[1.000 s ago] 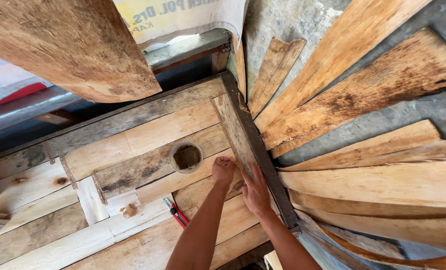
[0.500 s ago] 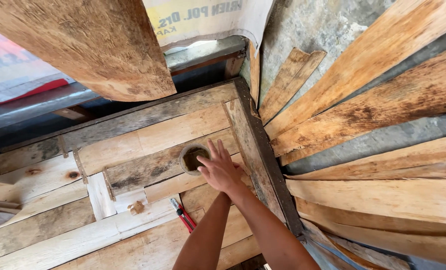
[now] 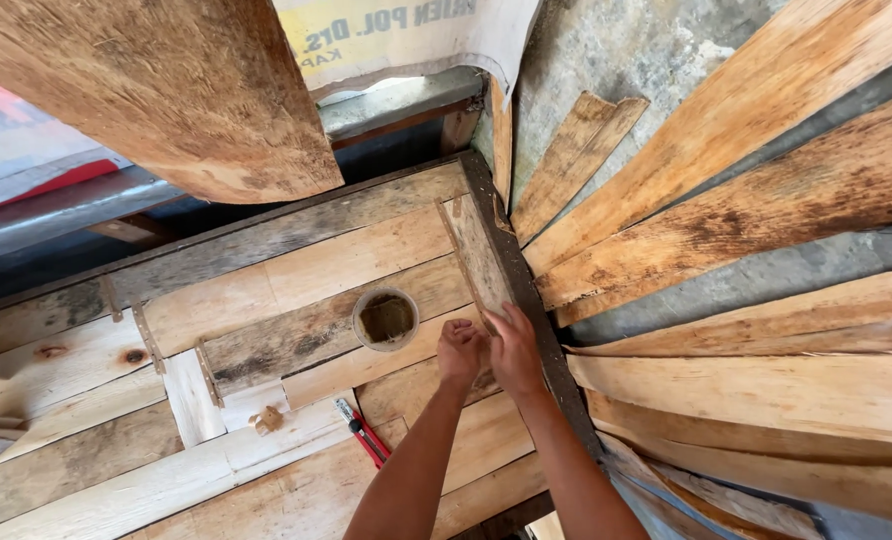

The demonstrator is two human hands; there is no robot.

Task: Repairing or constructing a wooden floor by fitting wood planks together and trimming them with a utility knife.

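Both hands down at the counter's (image 3: 296,275) right edge: left hand (image 3: 461,350) and right hand (image 3: 514,350) side by side, fingers curled on the near end of a thin wood strip (image 3: 476,255) lying next to the round cup (image 3: 386,320). Can't tell how tight the grip is. Best bet imo: press it flat and square to the dark edge rail (image 3: 521,290), w/ the red pliers (image 3: 364,432) close by.

Both hands (image 3: 488,350) press a thin wooden strip (image 3: 471,260) on the workbench (image 3: 266,290).
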